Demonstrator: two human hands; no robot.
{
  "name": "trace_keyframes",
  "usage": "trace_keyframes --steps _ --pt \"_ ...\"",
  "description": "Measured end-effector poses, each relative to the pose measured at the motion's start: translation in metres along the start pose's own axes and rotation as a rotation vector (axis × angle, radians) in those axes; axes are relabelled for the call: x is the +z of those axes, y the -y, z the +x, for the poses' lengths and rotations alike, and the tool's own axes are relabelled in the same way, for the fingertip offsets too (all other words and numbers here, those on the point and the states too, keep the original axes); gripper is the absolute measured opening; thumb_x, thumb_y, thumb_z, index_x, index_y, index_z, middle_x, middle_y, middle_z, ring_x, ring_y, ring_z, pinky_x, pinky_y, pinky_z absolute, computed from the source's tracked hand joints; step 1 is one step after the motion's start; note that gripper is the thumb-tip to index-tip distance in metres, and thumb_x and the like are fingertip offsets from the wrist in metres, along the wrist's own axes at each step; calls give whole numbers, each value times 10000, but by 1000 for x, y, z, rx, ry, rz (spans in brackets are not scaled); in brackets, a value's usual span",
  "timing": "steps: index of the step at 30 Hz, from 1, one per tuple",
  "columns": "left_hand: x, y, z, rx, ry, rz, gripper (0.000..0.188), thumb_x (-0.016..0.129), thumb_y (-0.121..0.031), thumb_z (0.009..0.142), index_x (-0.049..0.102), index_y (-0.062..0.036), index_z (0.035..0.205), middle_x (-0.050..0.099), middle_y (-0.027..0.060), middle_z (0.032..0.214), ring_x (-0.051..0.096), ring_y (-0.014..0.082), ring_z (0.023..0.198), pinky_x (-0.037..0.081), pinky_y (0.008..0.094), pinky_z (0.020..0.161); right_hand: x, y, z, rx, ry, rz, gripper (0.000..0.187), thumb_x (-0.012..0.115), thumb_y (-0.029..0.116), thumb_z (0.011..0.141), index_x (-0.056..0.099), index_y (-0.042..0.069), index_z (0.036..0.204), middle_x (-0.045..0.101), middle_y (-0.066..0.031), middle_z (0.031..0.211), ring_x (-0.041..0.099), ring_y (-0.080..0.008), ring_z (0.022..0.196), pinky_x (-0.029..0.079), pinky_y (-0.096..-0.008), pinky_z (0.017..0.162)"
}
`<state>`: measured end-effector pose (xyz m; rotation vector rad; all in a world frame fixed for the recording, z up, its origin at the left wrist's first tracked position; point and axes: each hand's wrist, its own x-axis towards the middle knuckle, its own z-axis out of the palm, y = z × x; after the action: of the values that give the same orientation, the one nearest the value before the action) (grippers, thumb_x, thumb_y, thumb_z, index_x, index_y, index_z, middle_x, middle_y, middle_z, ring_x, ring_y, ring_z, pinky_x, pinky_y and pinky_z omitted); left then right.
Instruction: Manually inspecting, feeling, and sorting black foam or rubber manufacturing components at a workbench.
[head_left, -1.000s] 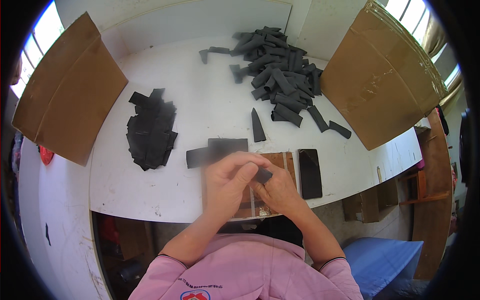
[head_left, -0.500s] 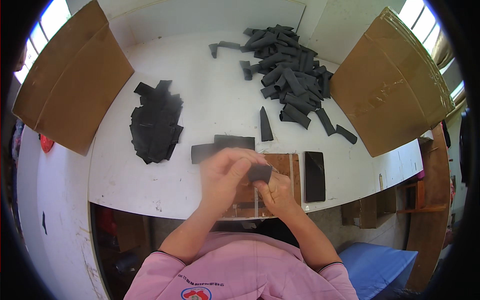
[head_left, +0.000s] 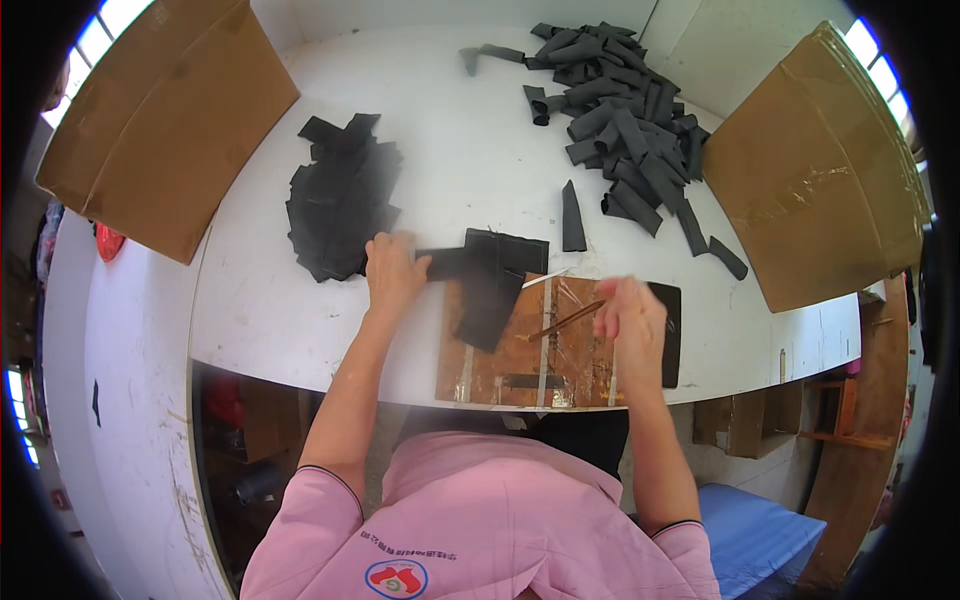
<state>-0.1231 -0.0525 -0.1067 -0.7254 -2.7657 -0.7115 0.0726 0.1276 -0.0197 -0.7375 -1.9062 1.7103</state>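
Observation:
My left hand (head_left: 393, 272), slightly blurred, closes at the left end of a flat black fabric piece (head_left: 445, 264). That piece meets another flat black piece (head_left: 518, 248) on its right. A third black piece (head_left: 488, 315), smeared by motion, slants over the near left part of a brown board (head_left: 580, 380). My right hand (head_left: 633, 318) is closed around a thin brown stick-like tool (head_left: 570, 320), its tip pointing left over the board. Which kind of tool it is cannot be made out. A slim white strip (head_left: 545, 278) shows at the board's far edge.
A black phone (head_left: 671, 340) lies right of the board, partly behind my right hand. Flat black pieces (head_left: 340, 205) are stacked at left; rolled black tubes (head_left: 625, 120) are heaped far right. One narrow black piece (head_left: 572, 218) lies between. Cardboard boxes (head_left: 170, 130) (head_left: 815, 170) flank the table.
My hands have moved apart, the left to the left and the right to the right. The small black tube between them is gone from there. A black piece and the brown tool now show over the board.

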Motion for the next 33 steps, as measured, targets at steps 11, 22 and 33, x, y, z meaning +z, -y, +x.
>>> trace_keyframes --steps 11,22,33 --pt "-97 -32 -42 -203 -343 -672 62 591 -27 737 537 4 736 544 5 664 467 69 591 386 198 552 41 0 -71 -546 287 -453 176 636 106 693 567 11 824 532 -95 704 538 -242 669 430 -304 566" --pt "-117 -70 -83 -97 735 -1366 132 629 -1 699 537 -4 793 553 43 740 510 80 676 412 203 605 25 27 -69 -105 458 -87 127 675 68 669 583 -12 704 550 -50 611 530 -107 560 403 -230 510" --pt "-119 -89 -72 -250 1067 -1262 100 588 -14 724 573 11 819 574 34 730 522 82 658 434 213 582 -1 14 -80 -107 435 -121 80 622 62 717 599 -12 735 565 -71 634 530 -127 549 411 -246 508"
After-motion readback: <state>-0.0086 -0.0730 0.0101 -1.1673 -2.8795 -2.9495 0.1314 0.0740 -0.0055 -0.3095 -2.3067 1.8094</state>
